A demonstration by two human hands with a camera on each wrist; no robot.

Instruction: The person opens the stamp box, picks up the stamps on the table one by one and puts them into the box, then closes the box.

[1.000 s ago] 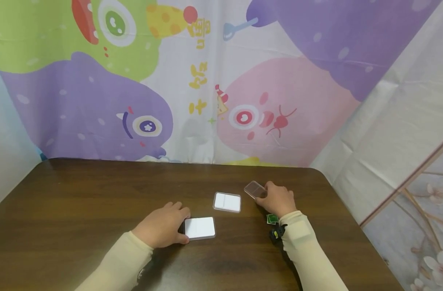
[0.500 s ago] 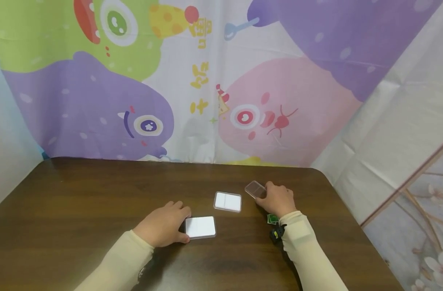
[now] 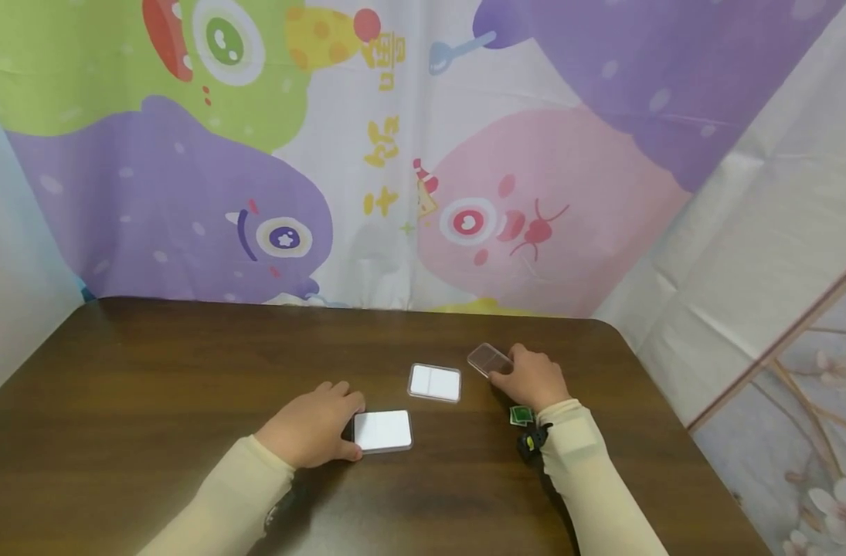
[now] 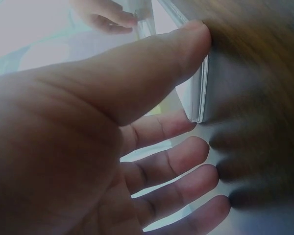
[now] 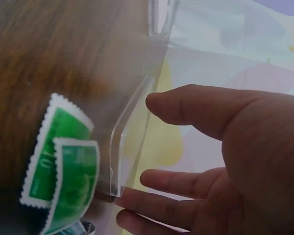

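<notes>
At the centre front of the head view, my left hand [image 3: 314, 425] grips the left end of a flat clear case with a white face [image 3: 382, 431], thumb and index finger on opposite edges. The left wrist view shows the thumb on the case's edge [image 4: 203, 90] and the other fingers spread out. My right hand [image 3: 534, 378] is at a clear, flat plastic piece [image 3: 487, 358] that looks like a lid, fingers loosely extended around its near end. In the right wrist view the thumb and fingers are spread, a fingertip at the piece's corner [image 5: 116, 191]. Green postage stamps [image 5: 73, 181] overlap beside it.
A second clear case with a white face [image 3: 433, 383] lies between the hands on the brown wooden table [image 3: 186, 363]. The stamps lie close to the right wrist, by its black strap [image 3: 532, 443]. A cartoon-printed curtain [image 3: 367, 262] hangs behind the table.
My right hand has shifted slightly to the right, showing a little more of the clear piece. The left hand and the cases stay in place.
</notes>
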